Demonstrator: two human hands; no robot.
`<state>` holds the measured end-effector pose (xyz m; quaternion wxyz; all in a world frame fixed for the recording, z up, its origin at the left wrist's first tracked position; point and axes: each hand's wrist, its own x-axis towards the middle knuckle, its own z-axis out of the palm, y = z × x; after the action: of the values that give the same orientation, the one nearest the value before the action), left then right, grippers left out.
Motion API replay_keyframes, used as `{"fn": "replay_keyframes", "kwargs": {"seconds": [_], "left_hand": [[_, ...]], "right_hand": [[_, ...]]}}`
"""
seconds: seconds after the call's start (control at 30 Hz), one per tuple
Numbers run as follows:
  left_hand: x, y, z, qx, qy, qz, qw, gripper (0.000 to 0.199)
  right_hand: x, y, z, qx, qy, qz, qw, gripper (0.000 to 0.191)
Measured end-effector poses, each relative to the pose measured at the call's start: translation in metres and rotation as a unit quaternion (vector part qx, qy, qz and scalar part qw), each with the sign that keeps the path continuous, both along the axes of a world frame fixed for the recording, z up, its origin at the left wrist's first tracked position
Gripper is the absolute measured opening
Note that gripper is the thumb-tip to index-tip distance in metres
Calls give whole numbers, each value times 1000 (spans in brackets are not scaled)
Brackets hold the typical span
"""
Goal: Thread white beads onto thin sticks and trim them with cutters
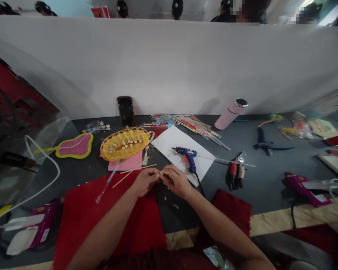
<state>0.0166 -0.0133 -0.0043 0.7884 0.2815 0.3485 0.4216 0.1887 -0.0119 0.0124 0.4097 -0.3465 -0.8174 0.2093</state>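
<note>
My left hand and my right hand meet over the dark table, fingertips pinched together around a tiny pale piece too small to name. Just right of them, a blue glue gun lies on a white sheet. Thin pale sticks rest beside my left hand, near a pink paper. Behind these is a yellow woven basket holding several small whitish pieces. A red cloth lies under my left forearm.
A phone and a pink bottle stand near the white partition. Wrapped sticks lie behind the sheet. Red-handled pliers are to the right. Purple devices sit at both sides. Several people's heads show beyond the partition.
</note>
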Motion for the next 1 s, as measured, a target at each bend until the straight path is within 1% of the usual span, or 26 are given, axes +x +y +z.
{"fn": "replay_keyframes", "kwargs": {"seconds": [0.17, 0.33, 0.47, 0.57, 0.63, 0.73, 0.87, 1.0], "left_hand": [[-1, 0, 2, -1, -5, 1, 1000, 20], [0, 1, 3, -4, -2, 0, 1000, 23], [0, 2, 5, 0, -6, 1, 1000, 24], [-1, 2, 7, 8, 1, -4, 1000, 25], [-1, 2, 7, 13, -1, -3, 1000, 22], [-1, 2, 8, 17, -6, 1, 1000, 18], [-2, 2, 10, 24, -4, -2, 1000, 21], [-2, 2, 14, 18, -33, -4, 999, 24]], "right_hand": [[0, 0, -3, -20, 17, 7, 1000, 24], [1, 0, -5, -51, 39, -4, 998, 19], [6, 1, -4, -61, 62, -44, 995, 19], [9, 2, -1, -47, 81, -83, 992, 18], [9, 3, 2, -35, 90, -94, 991, 17], [7, 3, 4, -33, 89, -94, 991, 16], [6, 2, 5, -42, 79, -82, 993, 16], [6, 2, 4, -44, 78, -70, 994, 16]]}}
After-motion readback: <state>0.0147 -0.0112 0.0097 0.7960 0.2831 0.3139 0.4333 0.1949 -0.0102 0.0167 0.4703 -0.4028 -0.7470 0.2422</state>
